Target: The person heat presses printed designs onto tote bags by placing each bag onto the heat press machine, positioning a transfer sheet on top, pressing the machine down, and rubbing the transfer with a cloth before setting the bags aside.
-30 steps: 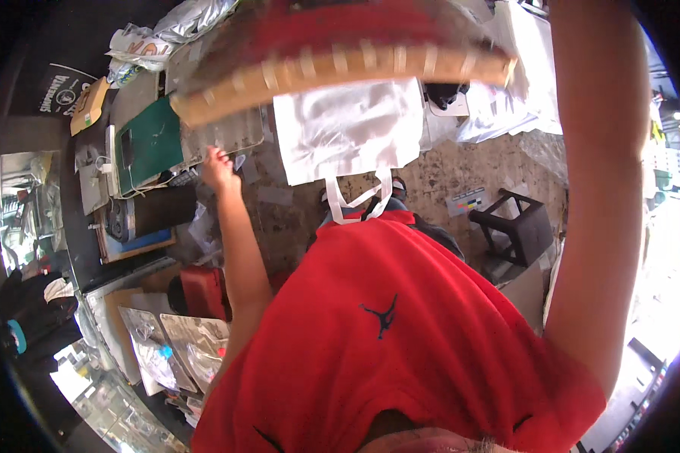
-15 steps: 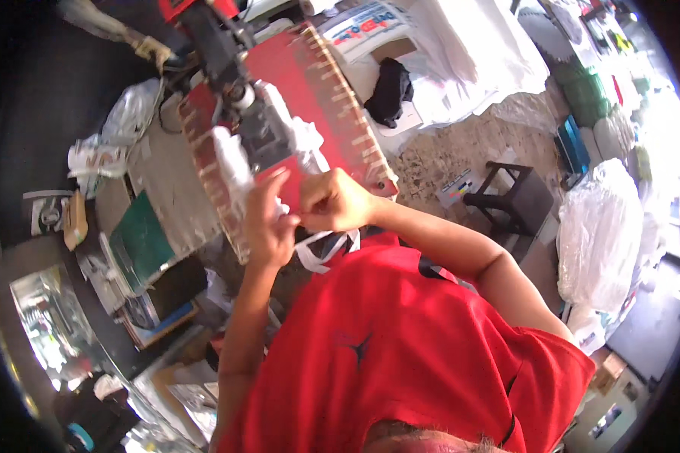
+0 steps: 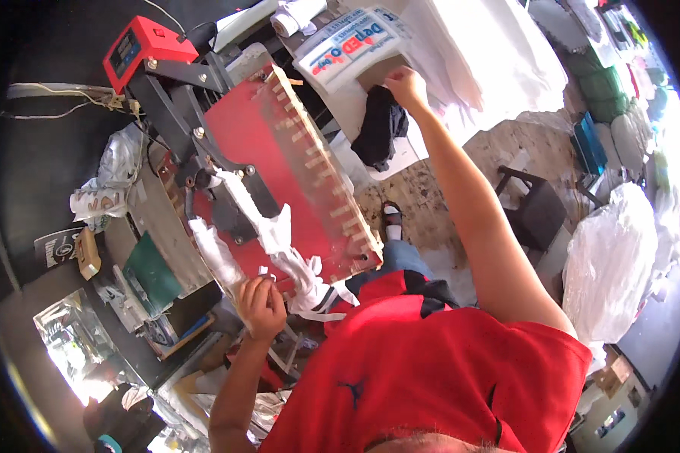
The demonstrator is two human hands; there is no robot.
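Observation:
My left hand point(image 3: 263, 309) is closed with its fingers curled, just below the white cloth-wrapped handle point(image 3: 217, 249) of a heat press with a red plate point(image 3: 279, 151). A small white bit shows above its fingertips; I cannot make out what the hand holds. My right hand point(image 3: 408, 87) reaches far forward, fingers pressed together, at the upper end of a crumpled black cloth point(image 3: 379, 130) and beside a brown cardboard piece point(image 3: 376, 72). What lies between those fingers is hidden. A second wrapped handle point(image 3: 268, 230) lies over the red plate.
A red control box point(image 3: 147, 49) tops the press arm. Behind my right hand lie a printed plastic pack point(image 3: 349, 44) and white sheets point(image 3: 499, 57). To the right stand a dark stool point(image 3: 535, 210) and a plastic-wrapped bundle point(image 3: 612, 260). A green board point(image 3: 151, 275) lies left.
My hands, close together before, have parted. The right has gone forward and right to the black cloth and cardboard; the left has lowered and curled. The whole view has shifted too.

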